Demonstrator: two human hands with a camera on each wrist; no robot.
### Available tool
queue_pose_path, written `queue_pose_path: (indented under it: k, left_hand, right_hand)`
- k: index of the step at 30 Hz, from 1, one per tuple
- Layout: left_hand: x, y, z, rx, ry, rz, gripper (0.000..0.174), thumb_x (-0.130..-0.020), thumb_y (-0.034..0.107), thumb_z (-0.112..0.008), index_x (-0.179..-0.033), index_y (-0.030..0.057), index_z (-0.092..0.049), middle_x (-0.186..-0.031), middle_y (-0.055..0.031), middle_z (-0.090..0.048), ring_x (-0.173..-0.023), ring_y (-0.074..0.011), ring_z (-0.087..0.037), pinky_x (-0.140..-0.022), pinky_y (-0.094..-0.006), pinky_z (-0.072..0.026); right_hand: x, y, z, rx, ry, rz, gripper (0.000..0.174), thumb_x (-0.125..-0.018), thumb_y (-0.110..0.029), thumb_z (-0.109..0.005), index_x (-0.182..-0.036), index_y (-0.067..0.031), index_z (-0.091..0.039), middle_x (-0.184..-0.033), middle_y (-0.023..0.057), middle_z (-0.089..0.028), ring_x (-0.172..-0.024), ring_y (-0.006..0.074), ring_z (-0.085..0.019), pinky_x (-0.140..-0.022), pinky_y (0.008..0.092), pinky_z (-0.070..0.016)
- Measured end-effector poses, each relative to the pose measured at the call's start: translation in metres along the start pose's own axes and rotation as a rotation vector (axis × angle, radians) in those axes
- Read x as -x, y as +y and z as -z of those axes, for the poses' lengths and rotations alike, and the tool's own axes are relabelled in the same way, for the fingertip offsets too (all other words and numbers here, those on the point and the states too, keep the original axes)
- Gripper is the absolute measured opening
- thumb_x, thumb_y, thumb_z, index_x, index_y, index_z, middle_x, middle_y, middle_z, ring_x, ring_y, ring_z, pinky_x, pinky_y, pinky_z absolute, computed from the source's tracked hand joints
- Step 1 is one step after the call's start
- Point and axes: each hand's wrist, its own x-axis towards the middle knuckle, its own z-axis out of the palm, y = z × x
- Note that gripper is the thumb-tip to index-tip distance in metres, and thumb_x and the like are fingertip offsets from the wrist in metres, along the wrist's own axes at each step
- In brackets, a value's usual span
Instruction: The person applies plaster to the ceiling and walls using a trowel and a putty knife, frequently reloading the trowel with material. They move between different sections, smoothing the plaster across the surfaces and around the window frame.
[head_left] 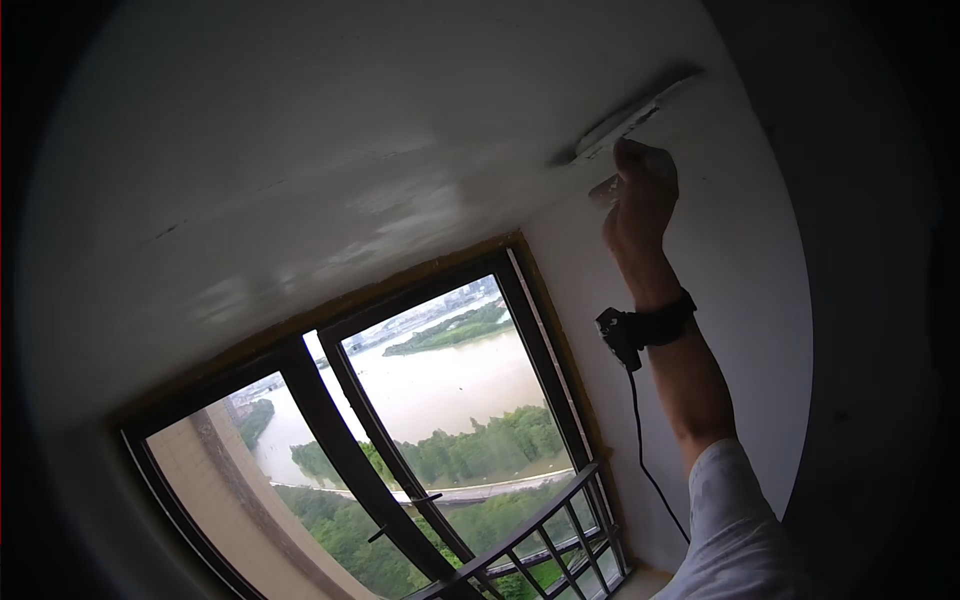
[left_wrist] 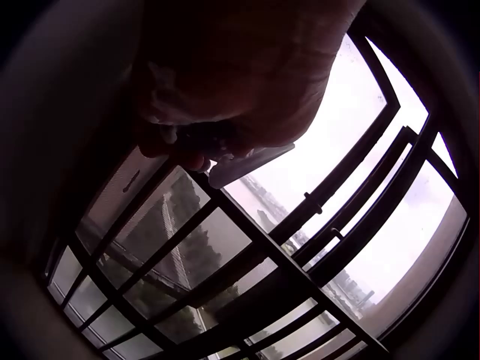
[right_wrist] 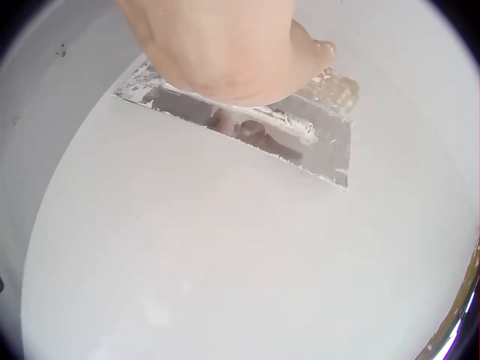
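Observation:
Up at the ceiling [head_left: 300,110], my right hand [head_left: 645,190] grips a rectangular plastering trowel [head_left: 625,125], whose blade lies close along the surface. Seen from the right wrist, the metal blade [right_wrist: 326,142] is smeared with white plaster, and the right hand [right_wrist: 225,52] covers most of its handle. My left hand [left_wrist: 240,82] is outside the head view. In the left wrist view its fingers curl around a flat-bladed tool with a pale, straight edge [left_wrist: 251,163]; the exact kind cannot be told in the dark.
A dark-framed window [head_left: 320,400] stands ahead, overlooking a river and trees. Metal railing bars [head_left: 540,530] cross its lower part. A white side wall [head_left: 720,260] meets the ceiling at the right. A black cable [head_left: 640,440] hangs from the right wrist camera.

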Motion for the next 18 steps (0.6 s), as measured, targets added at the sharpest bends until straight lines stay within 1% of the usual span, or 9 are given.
queue_pose_path:
  k: [3,7,8,9,10,11,15,17,18]
  left_hand:
    - [0.002,-0.005,0.013,0.001,-0.016,-0.004,0.038,-0.097,0.010,-0.047,-0.132,-0.0062,-0.055,-0.127,-0.0147,-0.061,-0.111,-0.0229,-0.057,-0.094,-0.0284,-0.0442]
    - [-0.005,-0.023,0.038,-0.001,-0.024,-0.005,0.038,-0.098,0.010,-0.047,-0.131,-0.0063,-0.055,-0.126,-0.0141,-0.062,-0.111,-0.0224,-0.057,-0.094,-0.0282,-0.0440]
    - [-0.058,-0.070,0.005,0.148,0.043,-0.109,0.035,-0.100,0.016,-0.049,-0.127,-0.0040,-0.060,-0.116,-0.0105,-0.066,-0.107,-0.0201,-0.059,-0.090,-0.0305,-0.0464]
    - [-0.040,0.038,0.025,0.158,0.130,-0.171,0.027,-0.093,0.010,-0.058,-0.118,0.0020,-0.065,-0.069,0.0010,-0.053,-0.066,-0.0082,-0.048,-0.059,-0.0267,-0.0387]
    - [-0.052,0.077,0.024,0.142,0.131,-0.270,0.028,-0.093,0.016,-0.059,-0.116,0.0031,-0.066,-0.070,0.0011,-0.053,-0.065,-0.0089,-0.047,-0.059,-0.0276,-0.0374]
    - [-0.076,0.095,0.012,0.160,0.097,-0.302,0.029,-0.093,0.014,-0.058,-0.117,0.0008,-0.065,-0.073,-0.0098,-0.061,-0.072,-0.0159,-0.058,-0.070,-0.0326,-0.0467]
    - [-0.099,0.196,-0.009,0.261,-0.074,-0.403,0.022,-0.095,0.015,-0.058,-0.111,0.0025,-0.067,-0.077,-0.0108,-0.064,-0.072,-0.0174,-0.059,-0.066,-0.0327,-0.0446]
    - [-0.124,0.178,-0.030,0.192,-0.060,-0.675,0.018,-0.094,0.014,-0.058,-0.105,0.0011,-0.066,-0.072,-0.0097,-0.061,-0.065,-0.0172,-0.052,-0.064,-0.0334,-0.0426]
    - [-0.120,0.175,-0.027,0.148,-0.143,-0.541,0.018,-0.095,0.014,-0.058,-0.105,0.0014,-0.066,-0.071,-0.0076,-0.060,-0.065,-0.0157,-0.052,-0.063,-0.0323,-0.0425]
  right_hand:
    - [0.073,-0.034,-0.056,-0.108,0.021,-0.083,0.015,-0.084,-0.001,-0.073,-0.092,-0.0062,-0.062,-0.084,-0.0016,-0.059,-0.078,0.0066,-0.054,-0.074,0.0233,-0.0444]
    - [0.168,-0.062,-0.130,-0.206,-0.083,-0.043,0.015,-0.086,0.002,-0.070,-0.090,-0.0053,-0.057,-0.089,0.0023,-0.060,-0.083,0.0086,-0.056,-0.075,0.0257,-0.0455]
    - [0.196,-0.064,-0.149,-0.186,-0.115,-0.035,0.016,-0.086,0.002,-0.069,-0.089,-0.0053,-0.055,-0.087,0.0036,-0.060,-0.083,0.0101,-0.057,-0.078,0.0272,-0.0463]
    - [0.223,-0.078,-0.171,-0.086,-0.115,-0.050,0.017,-0.085,0.003,-0.069,-0.089,-0.0051,-0.054,-0.092,0.0054,-0.059,-0.085,0.0131,-0.057,-0.082,0.0306,-0.0476]
    - [0.249,-0.087,-0.190,-0.089,-0.168,-0.089,0.019,-0.084,0.004,-0.069,-0.089,-0.0047,-0.054,-0.097,0.0075,-0.057,-0.089,0.0173,-0.059,-0.087,0.0341,-0.0479]
    - [0.276,-0.087,-0.208,-0.154,-0.224,-0.030,0.019,-0.083,0.004,-0.069,-0.091,-0.0041,-0.054,-0.102,0.0091,-0.055,-0.094,0.0211,-0.060,-0.090,0.0349,-0.0478]
    - [0.330,-0.103,-0.215,-0.272,-0.641,-0.491,0.019,-0.083,0.002,-0.070,-0.095,-0.0036,-0.057,-0.104,0.0090,-0.059,-0.103,0.0226,-0.061,-0.090,0.0349,-0.0481]
    - [0.328,-0.094,-0.183,-0.204,-0.549,-0.395,0.019,-0.083,0.001,-0.071,-0.097,-0.0039,-0.058,-0.102,0.0076,-0.063,-0.095,0.0193,-0.064,-0.086,0.0335,-0.0498]
    - [0.314,-0.083,-0.159,-0.174,-0.504,-0.399,0.020,-0.083,0.001,-0.071,-0.097,-0.0045,-0.058,-0.101,0.0066,-0.063,-0.093,0.0174,-0.064,-0.084,0.0322,-0.0504]
